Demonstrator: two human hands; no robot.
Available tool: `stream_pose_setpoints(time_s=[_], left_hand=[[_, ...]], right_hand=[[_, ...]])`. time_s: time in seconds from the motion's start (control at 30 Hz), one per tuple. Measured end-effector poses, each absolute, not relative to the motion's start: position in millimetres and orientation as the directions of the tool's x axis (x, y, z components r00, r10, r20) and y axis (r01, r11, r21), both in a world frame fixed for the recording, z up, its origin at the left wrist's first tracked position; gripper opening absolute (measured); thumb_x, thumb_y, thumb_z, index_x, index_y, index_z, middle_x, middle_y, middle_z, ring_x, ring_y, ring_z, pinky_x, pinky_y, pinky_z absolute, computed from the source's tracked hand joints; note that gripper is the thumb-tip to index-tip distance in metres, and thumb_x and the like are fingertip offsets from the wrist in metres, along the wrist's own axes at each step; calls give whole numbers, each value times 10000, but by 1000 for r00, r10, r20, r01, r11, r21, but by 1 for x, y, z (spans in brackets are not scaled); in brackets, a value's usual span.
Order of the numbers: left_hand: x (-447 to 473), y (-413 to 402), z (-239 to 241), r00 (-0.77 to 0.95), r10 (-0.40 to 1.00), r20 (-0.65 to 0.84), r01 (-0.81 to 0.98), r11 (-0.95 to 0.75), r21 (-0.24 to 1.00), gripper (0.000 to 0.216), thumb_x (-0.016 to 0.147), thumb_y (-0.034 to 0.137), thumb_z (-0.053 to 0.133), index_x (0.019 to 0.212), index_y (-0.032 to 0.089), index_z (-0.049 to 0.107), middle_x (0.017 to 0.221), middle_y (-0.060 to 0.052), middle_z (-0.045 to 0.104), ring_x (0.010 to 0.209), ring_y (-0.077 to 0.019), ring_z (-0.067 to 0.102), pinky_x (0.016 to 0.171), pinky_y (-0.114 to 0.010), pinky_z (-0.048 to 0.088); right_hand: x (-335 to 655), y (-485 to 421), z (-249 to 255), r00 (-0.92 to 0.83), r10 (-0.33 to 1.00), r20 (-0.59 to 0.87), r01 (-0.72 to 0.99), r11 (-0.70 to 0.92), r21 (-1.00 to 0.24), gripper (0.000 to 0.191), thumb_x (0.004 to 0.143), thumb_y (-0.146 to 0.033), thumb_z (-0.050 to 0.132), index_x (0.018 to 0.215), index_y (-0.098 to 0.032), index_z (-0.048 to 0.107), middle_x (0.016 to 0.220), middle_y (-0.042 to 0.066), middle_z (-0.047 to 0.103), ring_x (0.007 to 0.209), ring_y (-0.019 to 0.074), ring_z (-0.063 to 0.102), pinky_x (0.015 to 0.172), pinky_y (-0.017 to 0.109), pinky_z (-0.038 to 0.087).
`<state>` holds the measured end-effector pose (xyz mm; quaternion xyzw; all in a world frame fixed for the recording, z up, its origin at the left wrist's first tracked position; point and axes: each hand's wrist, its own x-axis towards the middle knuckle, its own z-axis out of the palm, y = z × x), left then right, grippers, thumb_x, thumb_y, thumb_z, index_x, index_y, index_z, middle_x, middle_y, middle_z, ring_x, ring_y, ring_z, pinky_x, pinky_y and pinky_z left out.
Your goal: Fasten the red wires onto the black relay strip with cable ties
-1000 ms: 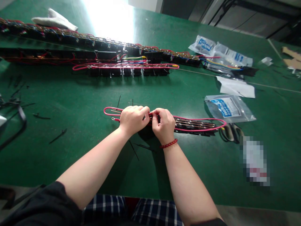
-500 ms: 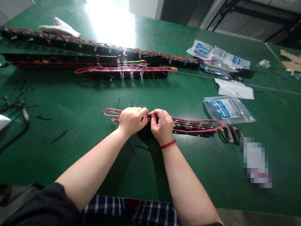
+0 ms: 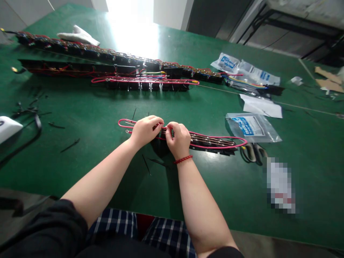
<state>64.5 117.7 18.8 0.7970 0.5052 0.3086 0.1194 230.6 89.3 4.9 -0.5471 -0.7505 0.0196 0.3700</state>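
**Both hands pinched on a pink-wired harness at mid-table**

The pink-wired harness (image 3: 215,141) lies flat on the green table (image 3: 188,186), straight ahead of the person and running left to right: a row of black blocks with a pink wire looped around its outline. Its left loop end pokes out past the left hand (image 3: 146,129), and its right end stops just beside a pair of dark-handled cutters (image 3: 252,153).

The left hand rests on the harness with its fingers curled down and closed on the wires. The right hand (image 3: 177,139), a red bead bracelet (image 3: 183,159) at its wrist, sits just beside it, with thumb and fingertips pinched on the same stretch. The two hands nearly touch. There may be a thin black tie between the fingertips, but it is too small to tell.

Black tie offcuts (image 3: 70,145) lie scattered on the table to the left and below the hands. Farther back, well apart from the hands, long rows of similar harnesses (image 3: 145,83) lie side by side, with a white cloth (image 3: 77,36) behind them. To the right are clear plastic bags (image 3: 252,127) with blue labels and a white sheet of paper (image 3: 260,106). A white object (image 3: 8,125) sits at the left edge.
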Motion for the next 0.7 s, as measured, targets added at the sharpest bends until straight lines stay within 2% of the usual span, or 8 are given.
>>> stream_pose_setpoints(time_s=[0.13, 0.27, 0.4, 0.7], left_hand=[[62, 123, 22, 299, 898, 322, 706, -435, 559, 143, 891, 243, 561, 891, 220, 702, 930, -26, 732, 849, -165, 656, 767, -267, 493], [61, 127, 26, 274, 926, 260, 658, -378, 652, 130, 869, 263, 585, 864, 208, 702, 872, -16, 720, 794, -153, 631, 757, -265, 482], [61, 131, 26, 243, 948, 207, 609, -315, 728, 116, 847, 277, 610, 845, 205, 701, 813, 3, 703, 737, -135, 602, 715, -251, 458], [64, 130, 25, 187, 961, 204, 640, -276, 717, 128, 851, 294, 615, 863, 214, 713, 791, 3, 693, 702, -133, 565, 655, -248, 407]], right_hand=[[230, 88, 7, -172, 842, 512, 798, 424, -429, 142, 892, -174, 530, 937, -229, 653, 925, 36, 735, 890, 209, 621, 832, 337, 462], [229, 87, 7, -181, 853, 490, 802, 417, -428, 212, 897, -172, 523, 1033, -209, 681, 1091, 57, 745, 1005, 218, 643, 915, 345, 468], [229, 87, 6, -226, 870, 438, 818, 414, -400, 252, 918, -183, 503, 1085, -206, 690, 1071, 58, 757, 980, 216, 660, 911, 346, 470], [231, 87, 5, -268, 853, 449, 826, 443, -348, 267, 941, -195, 498, 1117, -228, 696, 1085, 38, 762, 990, 212, 660, 892, 350, 458]])
